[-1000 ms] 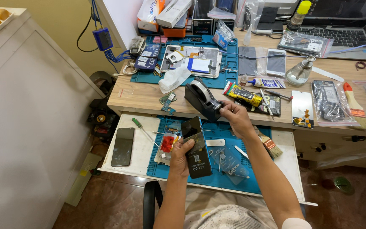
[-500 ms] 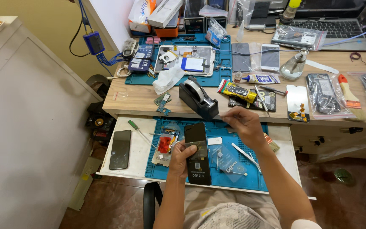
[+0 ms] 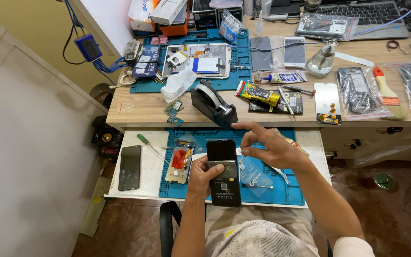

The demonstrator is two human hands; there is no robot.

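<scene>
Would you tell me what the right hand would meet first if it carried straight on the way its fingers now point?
The right hand points left and slightly up the picture. Most likely it would first meet the black phone held by the left hand, near its top edge. Depth is unclear, so it might pass just above it.

Cluttered repair corner, wooden desk [image 3: 139, 112] against yellow wall [image 3: 24, 19].
Sitting beside a white cabinet [image 3: 29, 157], standing on brown tiled floor [image 3: 396, 214], lying under even indoor light.
</scene>
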